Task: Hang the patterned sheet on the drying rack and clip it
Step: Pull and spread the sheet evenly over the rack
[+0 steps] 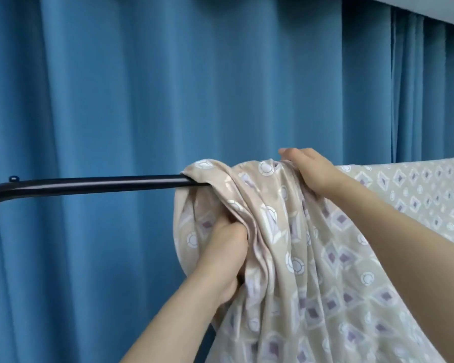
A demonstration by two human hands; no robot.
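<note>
A beige patterned sheet [286, 231] with white circles and purple diamonds hangs bunched over the black top bar of the drying rack [89, 186]. To the right it lies spread flat along the bar. My left hand [220, 247] grips a fold of the bunched cloth just below the bar. My right hand [312, 170] clutches the sheet on top of the bar, fingers curled over its far side. No clip is in view. The bar's right part is hidden under the cloth.
Blue curtains [142, 87] hang close behind the rack across the whole view. The rack bar curves downward at the far left, with a small black knob [13, 178] on top there. A strip of pale wall [443, 9] shows at the upper right.
</note>
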